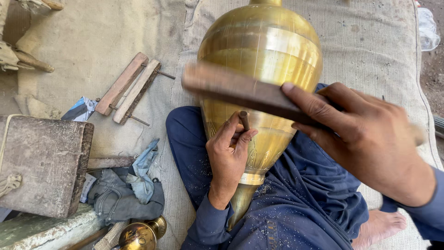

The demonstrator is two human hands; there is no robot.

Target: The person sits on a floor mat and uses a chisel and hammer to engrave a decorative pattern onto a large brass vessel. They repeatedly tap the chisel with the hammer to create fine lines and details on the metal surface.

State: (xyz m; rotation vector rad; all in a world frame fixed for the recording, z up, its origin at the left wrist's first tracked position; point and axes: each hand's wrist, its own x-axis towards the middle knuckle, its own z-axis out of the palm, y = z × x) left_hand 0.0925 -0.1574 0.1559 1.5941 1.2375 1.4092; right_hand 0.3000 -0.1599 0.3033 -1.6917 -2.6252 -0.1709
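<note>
Brass vase [263,51] lying on lap | left hand [226,159] grip pinching small chisel [243,120] against it | right hand [370,139] grip clenched on wooden mallet [231,88], near

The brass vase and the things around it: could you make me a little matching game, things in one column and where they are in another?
Things:
1. brass vase
2. small punch
3. wooden bar
4. crumpled cloth

Places:
A. in the right hand
B. on the ground by the stone block
C. across the lap
D. pinched in the left hand

Pairs: 1-C, 2-D, 3-A, 4-B
</note>
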